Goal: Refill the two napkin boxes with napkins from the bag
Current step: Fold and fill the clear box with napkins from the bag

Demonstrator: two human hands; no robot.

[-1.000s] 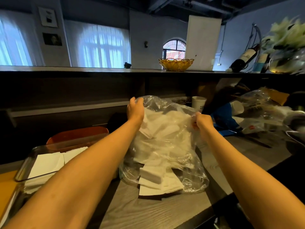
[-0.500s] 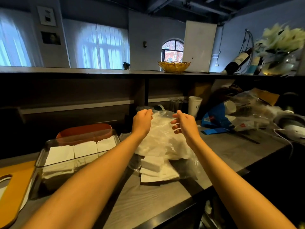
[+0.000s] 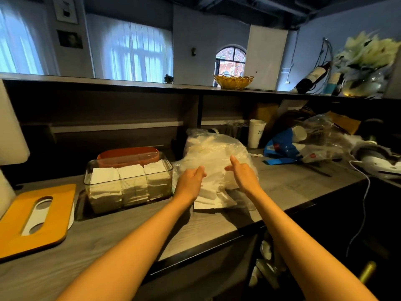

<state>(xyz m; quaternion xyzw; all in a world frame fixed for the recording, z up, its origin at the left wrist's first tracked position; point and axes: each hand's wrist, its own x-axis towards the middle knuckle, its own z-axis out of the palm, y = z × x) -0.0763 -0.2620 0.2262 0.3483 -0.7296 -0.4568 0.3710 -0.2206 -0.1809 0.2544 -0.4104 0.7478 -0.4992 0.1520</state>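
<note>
Now we reach both bare arms over the grey wood-grain counter (image 3: 282, 183), our left hand (image 3: 191, 181) and right hand (image 3: 244, 175) with loosened fingers against the clear plastic bag of white napkins (image 3: 214, 153), just beside the clear napkin box (image 3: 128, 181), already packed full.

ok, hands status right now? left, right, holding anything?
Left hand: open, fingers relaxed against the napkin bag, gripping nothing.
Right hand: open, fingers loosely extended by the bag, holding nothing.
</note>
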